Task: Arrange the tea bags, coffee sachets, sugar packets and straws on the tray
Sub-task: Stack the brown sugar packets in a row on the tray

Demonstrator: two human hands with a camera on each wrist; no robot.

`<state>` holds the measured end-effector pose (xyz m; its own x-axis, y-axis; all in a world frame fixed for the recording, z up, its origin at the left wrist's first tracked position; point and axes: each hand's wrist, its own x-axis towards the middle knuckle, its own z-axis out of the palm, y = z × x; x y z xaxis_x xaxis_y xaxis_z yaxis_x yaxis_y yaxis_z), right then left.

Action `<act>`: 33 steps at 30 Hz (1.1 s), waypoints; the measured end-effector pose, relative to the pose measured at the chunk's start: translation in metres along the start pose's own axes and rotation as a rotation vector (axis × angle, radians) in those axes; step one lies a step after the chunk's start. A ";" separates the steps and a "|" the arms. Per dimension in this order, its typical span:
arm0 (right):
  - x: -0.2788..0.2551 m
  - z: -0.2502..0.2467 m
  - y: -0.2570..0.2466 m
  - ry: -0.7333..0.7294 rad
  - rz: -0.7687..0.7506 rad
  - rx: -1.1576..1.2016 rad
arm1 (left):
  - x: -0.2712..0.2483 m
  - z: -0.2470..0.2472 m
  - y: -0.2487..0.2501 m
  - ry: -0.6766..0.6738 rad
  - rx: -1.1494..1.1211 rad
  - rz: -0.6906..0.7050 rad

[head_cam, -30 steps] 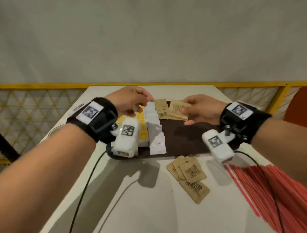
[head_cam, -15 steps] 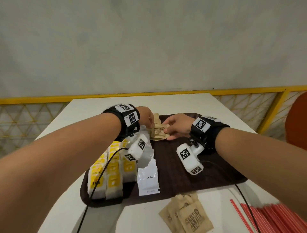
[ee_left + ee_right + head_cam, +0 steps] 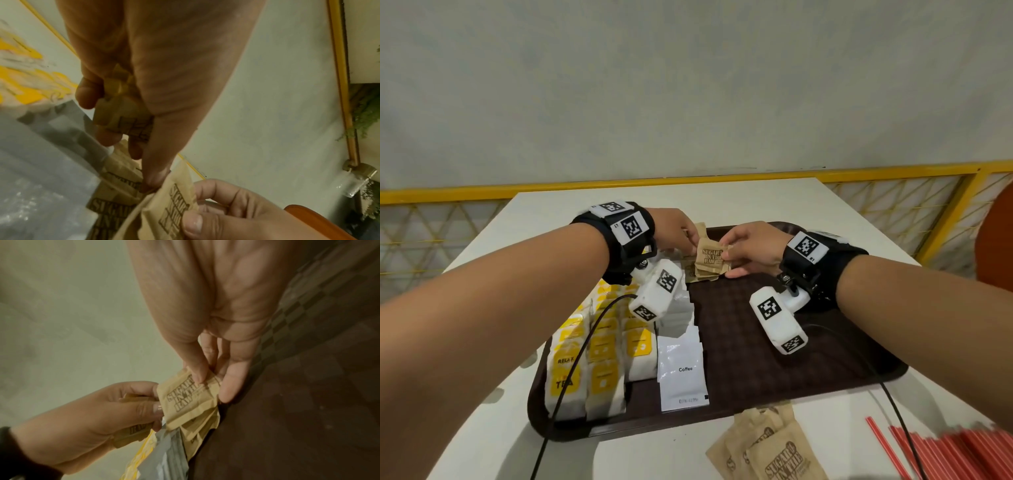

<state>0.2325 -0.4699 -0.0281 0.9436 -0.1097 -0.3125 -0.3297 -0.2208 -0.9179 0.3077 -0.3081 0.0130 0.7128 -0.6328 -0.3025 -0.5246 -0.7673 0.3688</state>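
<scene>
Left hand (image 3: pixel 674 233), centre-left of the head view: fingers curled round a folded brown sugar packet (image 3: pixel 121 112), index tip down on the sugar row (image 3: pixel 700 270) at the far end of the dark tray (image 3: pixel 808 387). Further left and lower in the frame, yellow tea bags (image 3: pixel 599 356) in lines, then white coffee sachets (image 3: pixel 683 370) just beside them, all on the tray. Centre: one sugar sachet (image 3: pixel 711 255) upright, printed face toward the camera. Right hand (image 3: pixel 751 250), just right of centre: thumb and fingers pinching that sachet's right edge. Lower right: loose sugar packets (image 3: pixel 767 448) and red straws (image 3: pixel 955 455) on the white table (image 3: pixel 722 202), off the tray. Probably best done by lowering the sachet flat against the row, overlapping evenly, steadying with the left fingertip, releasing only once seated.
</scene>
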 end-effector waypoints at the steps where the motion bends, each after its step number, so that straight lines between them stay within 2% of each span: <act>1: 0.000 0.000 0.001 0.012 -0.009 -0.001 | -0.001 0.000 -0.001 -0.003 -0.004 -0.001; 10: -0.008 0.000 -0.007 0.033 -0.041 -0.035 | -0.005 -0.002 -0.002 0.076 0.000 -0.008; 17: -0.013 -0.002 -0.008 0.016 -0.056 -0.139 | -0.008 0.000 -0.002 0.026 -0.061 -0.031; 24: -0.017 -0.007 -0.018 0.111 -0.044 -0.204 | -0.004 0.009 0.000 0.100 0.032 -0.061; 30: -0.023 -0.010 -0.015 -0.033 -0.003 -0.333 | -0.001 0.012 0.003 0.102 0.193 -0.077; 33: -0.020 -0.001 -0.010 0.002 -0.038 -0.402 | 0.002 0.012 0.005 0.080 0.264 -0.070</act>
<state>0.2164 -0.4661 -0.0126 0.9554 -0.0957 -0.2793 -0.2809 -0.5858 -0.7602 0.3005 -0.3144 0.0038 0.7804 -0.5754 -0.2448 -0.5688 -0.8158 0.1045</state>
